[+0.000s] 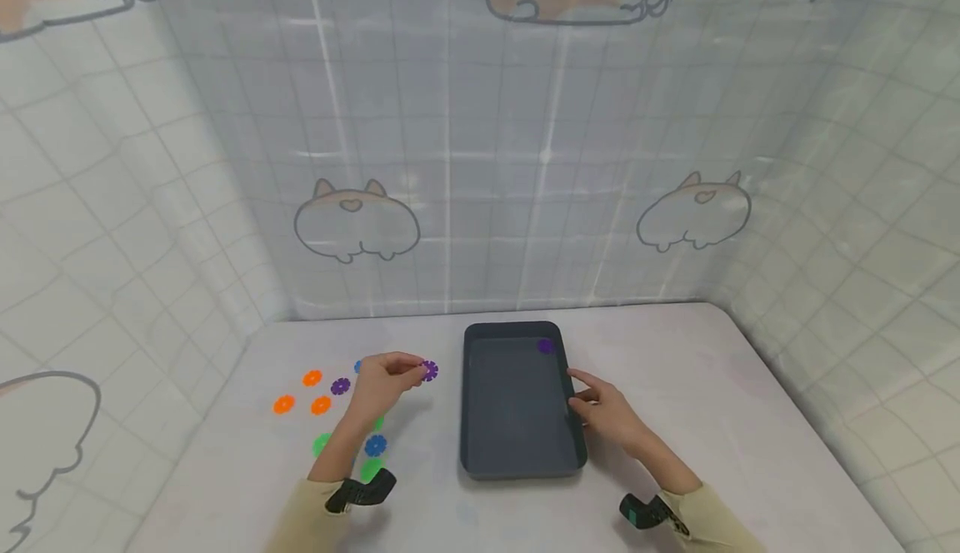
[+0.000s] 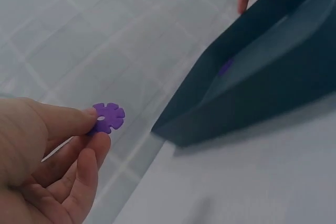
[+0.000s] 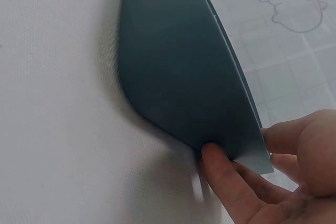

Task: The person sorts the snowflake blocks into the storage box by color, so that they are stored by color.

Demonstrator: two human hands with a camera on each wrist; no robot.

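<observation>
Disc (image 2: 114,114) (purple, notched): pinched, left fingers (image 2: 76,121) | tray (image 1: 517,420): gripped at edge, right fingers (image 3: 224,177)

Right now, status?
Left hand pinches purple notched disc, left of dark grey rectangular tray. Right hand grips tray's right side. Nothing visible between disc and tray.

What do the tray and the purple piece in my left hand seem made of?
The tray looks like dark coated metal, possibly plastic: smooth, dull gray, with thin walls and rounded corners. The purple piece is probably hard plastic with a smooth finish: evenly colored, with neat notches round its edge and a small hole.
</observation>
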